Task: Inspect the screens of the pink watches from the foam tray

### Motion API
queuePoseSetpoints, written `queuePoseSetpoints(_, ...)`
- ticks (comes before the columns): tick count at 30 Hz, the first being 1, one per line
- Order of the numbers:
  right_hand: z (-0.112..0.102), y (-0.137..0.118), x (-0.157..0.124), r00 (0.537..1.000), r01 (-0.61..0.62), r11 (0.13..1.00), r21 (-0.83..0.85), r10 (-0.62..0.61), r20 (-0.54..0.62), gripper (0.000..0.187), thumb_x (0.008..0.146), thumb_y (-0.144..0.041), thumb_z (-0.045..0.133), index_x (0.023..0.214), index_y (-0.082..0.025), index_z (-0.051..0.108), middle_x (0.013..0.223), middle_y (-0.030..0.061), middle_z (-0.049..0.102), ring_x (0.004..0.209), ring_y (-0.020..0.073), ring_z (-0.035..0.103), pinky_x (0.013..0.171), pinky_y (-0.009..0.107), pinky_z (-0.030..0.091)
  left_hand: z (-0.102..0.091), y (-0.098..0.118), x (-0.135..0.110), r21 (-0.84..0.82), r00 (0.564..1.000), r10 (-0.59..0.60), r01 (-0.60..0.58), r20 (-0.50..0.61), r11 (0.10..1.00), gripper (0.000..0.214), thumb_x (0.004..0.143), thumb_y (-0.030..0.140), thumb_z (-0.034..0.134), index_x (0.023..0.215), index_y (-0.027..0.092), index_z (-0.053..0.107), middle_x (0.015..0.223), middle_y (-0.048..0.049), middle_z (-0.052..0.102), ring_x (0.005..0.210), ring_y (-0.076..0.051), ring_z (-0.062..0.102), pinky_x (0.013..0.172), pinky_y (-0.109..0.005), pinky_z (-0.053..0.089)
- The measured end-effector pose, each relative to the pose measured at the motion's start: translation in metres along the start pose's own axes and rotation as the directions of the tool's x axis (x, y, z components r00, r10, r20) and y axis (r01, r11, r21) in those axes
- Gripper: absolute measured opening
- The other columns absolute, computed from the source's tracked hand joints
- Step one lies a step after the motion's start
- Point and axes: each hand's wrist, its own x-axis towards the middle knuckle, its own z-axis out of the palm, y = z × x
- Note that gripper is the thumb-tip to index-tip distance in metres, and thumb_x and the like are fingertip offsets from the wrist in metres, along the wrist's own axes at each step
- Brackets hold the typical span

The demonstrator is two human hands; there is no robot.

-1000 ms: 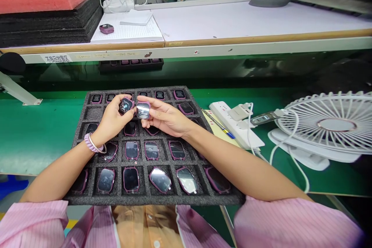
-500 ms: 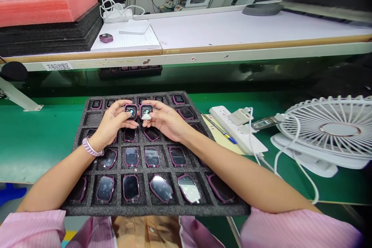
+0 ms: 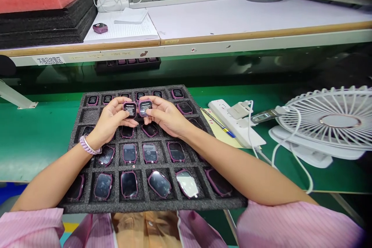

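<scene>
The left hand point(image 3: 109, 122) grips the first watch point(image 3: 130, 109) by its purple rim. Just right of it, the right hand point(image 3: 165, 116) pinches the second watch point(image 3: 144, 107) the same way, the two side by side above the far rows of the foam tray point(image 3: 145, 204). Holding by the rims, fingertips off the glass, looks the safest grip; both faces are dark with lit lines of white text.
</scene>
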Motion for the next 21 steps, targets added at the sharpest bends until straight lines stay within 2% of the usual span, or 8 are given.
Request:
queuePoseSetpoints(12, -0.0016, -0.0001, -0.0003, 1.0, 0.018, 1.0, -0.004, -0.018, 0.006, 0.044, 0.077, -0.021, 0.081, 0.118, -0.02, 0.065, 0.091, -0.0036, 0.072, 0.063, 0.0102, 0.067, 0.063, 0.024, 0.054, -0.0012, 0.0001, 0.0006, -0.001, 1.0, 0.02, -0.02, 0.021, 1.0, 0.044, 0.073, 0.02, 0.076, 0.112, 0.016, 0.056, 0.098, -0.0002, 0.072, 0.063, -0.016, 0.077, 0.063, -0.026, 0.068)
queuePoseSetpoints(21, -0.0013, 0.0012, -0.0004, 0.999, 0.03, 0.999, -0.03, -0.029, 0.014, 0.043, 0.077, -0.02, 0.079, 0.118, -0.019, 0.065, 0.094, -0.0022, 0.07, 0.065, 0.0106, 0.065, 0.063, 0.026, 0.053, -0.0019, -0.0016, 0.0003, 0.022, 1.0, 0.023, -0.023, 0.005, 0.999, 0.043, 0.074, 0.022, 0.076, 0.112, 0.016, 0.055, 0.101, -0.0005, 0.071, 0.061, -0.015, 0.076, 0.061, -0.025, 0.068)
